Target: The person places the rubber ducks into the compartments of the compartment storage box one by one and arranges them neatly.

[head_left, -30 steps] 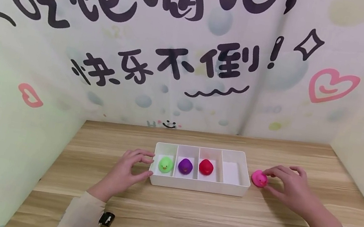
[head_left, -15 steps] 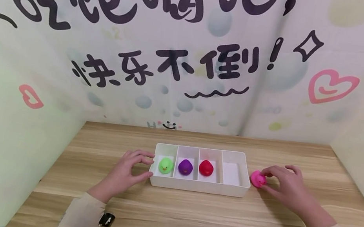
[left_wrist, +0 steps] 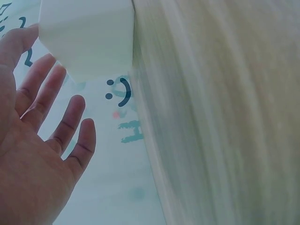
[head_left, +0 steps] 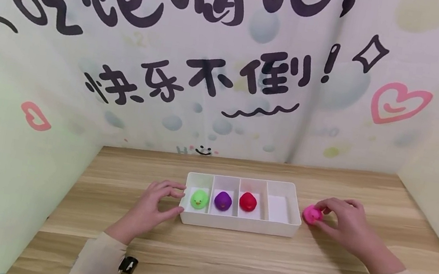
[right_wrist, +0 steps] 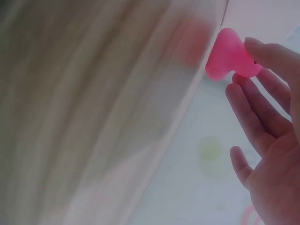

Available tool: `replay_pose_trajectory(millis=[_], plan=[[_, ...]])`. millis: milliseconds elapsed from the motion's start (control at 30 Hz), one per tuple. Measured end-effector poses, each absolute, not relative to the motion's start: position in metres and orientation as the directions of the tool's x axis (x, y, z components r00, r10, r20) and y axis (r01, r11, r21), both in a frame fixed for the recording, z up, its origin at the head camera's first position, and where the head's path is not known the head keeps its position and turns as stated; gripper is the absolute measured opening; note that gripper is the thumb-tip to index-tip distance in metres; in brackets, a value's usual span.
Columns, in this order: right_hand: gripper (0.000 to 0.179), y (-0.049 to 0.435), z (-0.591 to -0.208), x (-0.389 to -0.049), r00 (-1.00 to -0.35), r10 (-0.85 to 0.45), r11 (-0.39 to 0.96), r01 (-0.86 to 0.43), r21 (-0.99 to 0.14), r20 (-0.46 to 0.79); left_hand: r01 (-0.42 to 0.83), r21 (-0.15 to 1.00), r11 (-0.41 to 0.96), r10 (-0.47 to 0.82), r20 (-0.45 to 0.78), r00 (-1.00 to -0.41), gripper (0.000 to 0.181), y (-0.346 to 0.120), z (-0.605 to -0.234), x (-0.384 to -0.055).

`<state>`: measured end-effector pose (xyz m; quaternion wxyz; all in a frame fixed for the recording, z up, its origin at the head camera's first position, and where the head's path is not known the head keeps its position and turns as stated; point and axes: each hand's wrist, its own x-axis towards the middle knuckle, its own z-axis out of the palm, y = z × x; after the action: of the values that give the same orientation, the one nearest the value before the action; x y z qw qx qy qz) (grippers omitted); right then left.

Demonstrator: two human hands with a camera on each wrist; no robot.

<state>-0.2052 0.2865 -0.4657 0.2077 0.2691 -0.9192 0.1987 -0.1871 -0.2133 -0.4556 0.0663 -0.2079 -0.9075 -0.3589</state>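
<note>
On the wooden table stands a white divided tray (head_left: pixel 238 224) holding a green rubber duck (head_left: pixel 199 199), a purple one (head_left: pixel 223 201) and a red one (head_left: pixel 248 202), each in its own compartment; the rightmost compartment is bare. My left hand (head_left: pixel 152 205) touches the tray's left end with thumb and fingertips, the other fingers loosely spread in the left wrist view. Just right of the tray, my right hand (head_left: pixel 349 227) pinches a pink rubber duck (head_left: pixel 312 215) between thumb and fingers. In the right wrist view this pink duck (right_wrist: pixel 227 56) shows between the fingertips, partly covered by the thumb.
Behind the table (head_left: pixel 234 264) hangs a white printed backdrop (head_left: pixel 195 71) with black lettering and a pink heart. Pale walls close in the left (head_left: pixel 3 170) and right sides. Both wrists wear dark straps over light sleeves.
My right hand has shifted slightly left and closer around the pink duck, which sits a touch nearer the tray. The left hand and tray have stayed in place.
</note>
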Motion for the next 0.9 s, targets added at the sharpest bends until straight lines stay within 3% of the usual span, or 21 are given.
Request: replay_pose_trajectory(millis=[900], plan=[[0.038, 0.272, -0.443, -0.205, -0.726, -0.396, 0.744, -0.613, -0.268, 0.562, 0.425, 0.619, 0.661, 0.327, 0.271, -0.905, 0.028, -0.214, -0.455, -0.186]])
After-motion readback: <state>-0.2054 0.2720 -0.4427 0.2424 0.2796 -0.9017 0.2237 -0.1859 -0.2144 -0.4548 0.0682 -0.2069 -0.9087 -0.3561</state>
